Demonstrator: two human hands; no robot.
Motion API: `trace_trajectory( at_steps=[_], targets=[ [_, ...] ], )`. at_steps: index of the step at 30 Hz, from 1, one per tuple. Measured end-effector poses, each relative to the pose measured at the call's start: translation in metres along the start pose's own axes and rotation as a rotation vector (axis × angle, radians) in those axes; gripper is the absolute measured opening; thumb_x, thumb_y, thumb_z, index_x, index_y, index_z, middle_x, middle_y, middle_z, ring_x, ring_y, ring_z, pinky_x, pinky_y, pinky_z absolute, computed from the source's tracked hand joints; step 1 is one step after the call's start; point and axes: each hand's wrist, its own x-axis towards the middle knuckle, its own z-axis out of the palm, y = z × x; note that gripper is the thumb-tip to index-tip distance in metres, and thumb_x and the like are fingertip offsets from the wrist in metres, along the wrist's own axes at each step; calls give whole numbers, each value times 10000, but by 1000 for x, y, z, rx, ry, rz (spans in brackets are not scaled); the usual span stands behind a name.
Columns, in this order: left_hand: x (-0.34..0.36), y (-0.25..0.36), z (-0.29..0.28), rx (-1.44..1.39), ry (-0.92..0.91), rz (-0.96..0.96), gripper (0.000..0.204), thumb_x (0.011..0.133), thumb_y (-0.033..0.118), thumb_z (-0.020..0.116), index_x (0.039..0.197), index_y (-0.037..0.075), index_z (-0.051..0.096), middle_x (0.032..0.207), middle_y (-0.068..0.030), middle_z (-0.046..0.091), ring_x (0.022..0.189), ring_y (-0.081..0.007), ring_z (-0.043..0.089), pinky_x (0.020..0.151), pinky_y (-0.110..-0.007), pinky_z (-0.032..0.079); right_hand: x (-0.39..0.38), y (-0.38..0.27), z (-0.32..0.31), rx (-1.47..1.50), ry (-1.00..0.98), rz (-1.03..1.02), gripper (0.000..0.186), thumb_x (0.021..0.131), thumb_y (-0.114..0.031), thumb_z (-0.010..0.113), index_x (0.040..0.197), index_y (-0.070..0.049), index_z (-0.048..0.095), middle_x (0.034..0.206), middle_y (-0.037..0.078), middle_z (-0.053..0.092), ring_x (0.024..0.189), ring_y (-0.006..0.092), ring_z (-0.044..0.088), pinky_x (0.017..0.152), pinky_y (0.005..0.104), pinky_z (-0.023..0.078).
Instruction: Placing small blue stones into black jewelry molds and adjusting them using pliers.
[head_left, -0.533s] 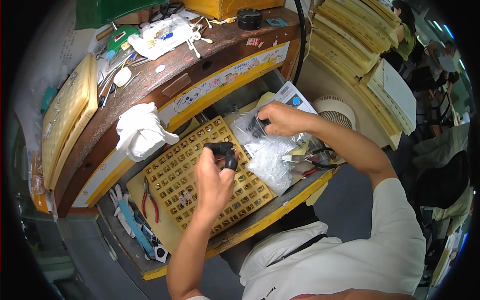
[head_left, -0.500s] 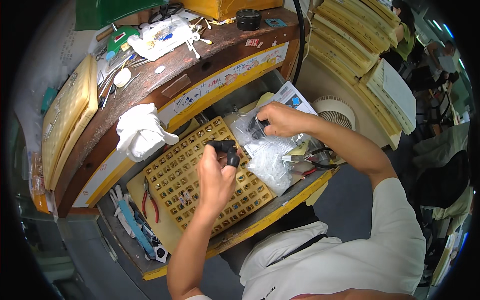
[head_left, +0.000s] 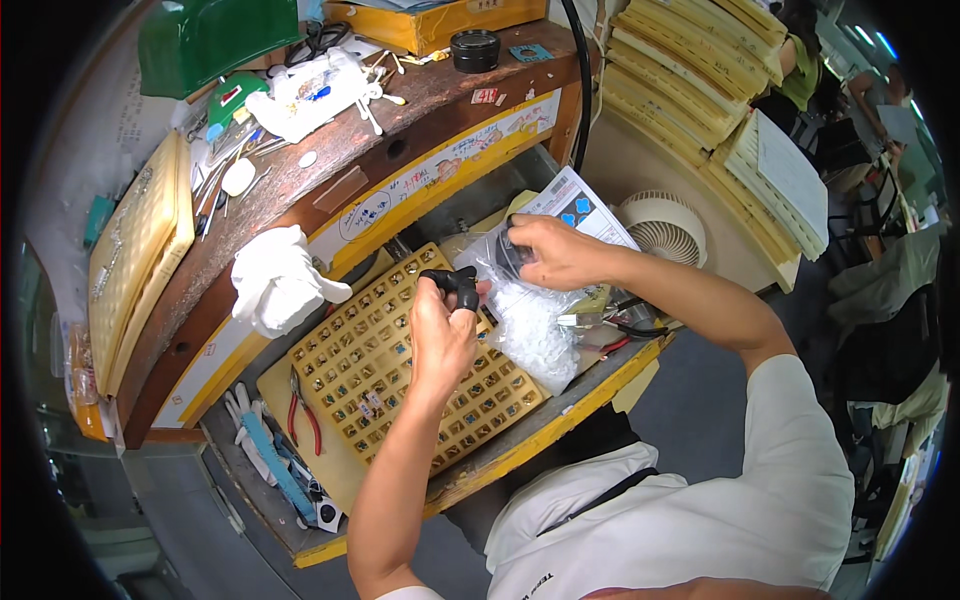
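Note:
My left hand (head_left: 444, 325) is over a yellow tray (head_left: 352, 345) divided into many small square compartments, most holding tiny metallic pieces, some with blue or green. Black covers are on its thumb and forefinger, whose tips are pinched together; whatever they hold is too small to make out. To the right, my right hand (head_left: 558, 250) reaches into the upper part of a clear plastic bag (head_left: 540, 335) full of crumpled transparent pieces. Its black-covered fingertips are bent inward behind the film, and what they grip is hidden.
Red-handled pliers (head_left: 303, 415) lie at the tray's left side. The open drawer (head_left: 560, 418) also holds gloves and a blue strip. A white cloth (head_left: 280, 280) hangs at the bench edge. A round fan (head_left: 662, 230) and stacked yellow trays (head_left: 690, 80) stand to the right.
My left hand has moved slightly right, toward the bag. My right hand has stayed at the bag, its fingers shifting a little upward. The view has tilted slightly.

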Motion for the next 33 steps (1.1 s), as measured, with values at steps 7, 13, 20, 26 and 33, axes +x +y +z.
trace_trajectory(
  at_steps=[7, 13, 20, 26, 33],
  targets=[
    [2, 1, 1, -76, 11, -6, 147, 985, 48, 482, 999, -90, 434, 1057, -244, 609, 1021, -303, 675, 931, -395, 568, -25, 3, -10, -66, 78, 19, 127, 715, -28, 580, 732, 63, 493, 854, 201, 499, 834, 384, 534, 739, 464, 428],
    [2, 4, 5, -158, 87, -3, 114, 960, 18, 488, 991, -87, 455, 980, -214, 683, 933, -218, 700, 816, -302, 580, -29, -7, -11, -121, 84, 27, 119, 719, -19, 591, 746, 60, 506, 867, 201, 506, 859, 401, 539, 755, 476, 437],
    [2, 7, 4, -222, 82, -34, 123, 970, 17, 489, 968, -97, 442, 939, -171, 606, 945, -245, 699, 850, -338, 599, -2, -9, -2, -174, 13, -24, 109, 725, -33, 608, 780, 58, 582, 881, 233, 592, 909, 429, 595, 804, 503, 467],
    [5, 0, 6, -233, 86, -3, 99, 964, -6, 497, 942, -82, 438, 902, -119, 553, 919, -248, 696, 839, -342, 602, 4, -12, -3, -253, -28, -69, 96, 714, -40, 648, 770, 30, 613, 896, 225, 619, 929, 427, 613, 818, 504, 484],
    [2, -6, -2, -257, 108, 18, 56, 939, -60, 479, 961, -66, 428, 986, -205, 616, 910, -274, 697, 846, -378, 595, -4, -13, 5, -136, 62, -46, 158, 721, -64, 665, 802, 42, 579, 964, 227, 557, 969, 417, 581, 842, 496, 470]
  ],
)
